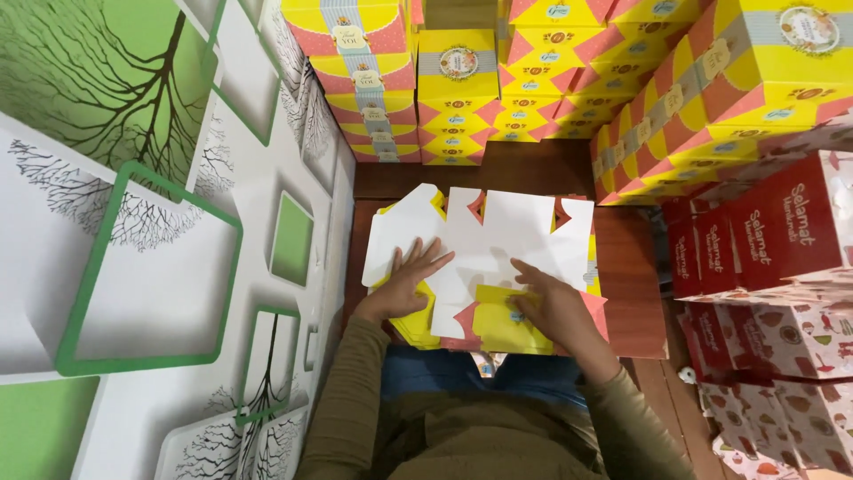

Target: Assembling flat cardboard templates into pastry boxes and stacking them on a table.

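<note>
The flat, unfolded white cardboard box blank (498,240) with yellow and pink printed flaps lies on a pile of like blanks on the brown wooden floor (631,302), just ahead of the person's knees. To its left stands a wall panel (133,267) of white and green squares with tree prints. The left hand (404,283) rests flat on the blank's left part, fingers spread, gripping nothing. The right hand (555,307) presses a yellow flap (498,320) down, fingers loosely together. Stacked yellow boxes (458,89) and red boxes (782,231) stand behind and right.
</note>
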